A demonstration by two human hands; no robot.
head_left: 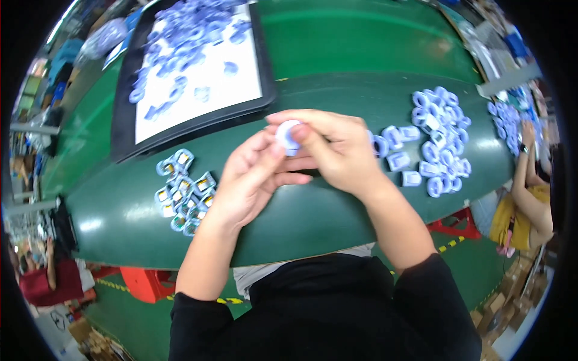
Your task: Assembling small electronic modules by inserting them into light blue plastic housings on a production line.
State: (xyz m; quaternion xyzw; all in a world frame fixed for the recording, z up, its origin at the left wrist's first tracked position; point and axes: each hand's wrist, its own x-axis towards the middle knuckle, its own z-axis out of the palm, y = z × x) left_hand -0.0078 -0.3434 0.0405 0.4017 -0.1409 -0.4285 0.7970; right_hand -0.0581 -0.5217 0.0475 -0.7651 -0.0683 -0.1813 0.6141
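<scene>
Both hands meet over the middle of the green table [337, 222]. Between their fingertips is a small white and blue plastic part [288, 135]. My left hand [253, 180] pinches it from below and my right hand [328, 150] closes over it from the right. To the left lies a cluster of similar parts with yellow inserts [183, 192]. To the right lies a pile of plain blue-white parts [436, 141]. Most of the held part is hidden by my fingers.
A black-framed tray [192, 123] with a white sheet and several loose blue parts sits at the back left. Another person [530, 192] in yellow works at the right, by more blue parts [509, 123]. Red stools [454, 225] stand under the table.
</scene>
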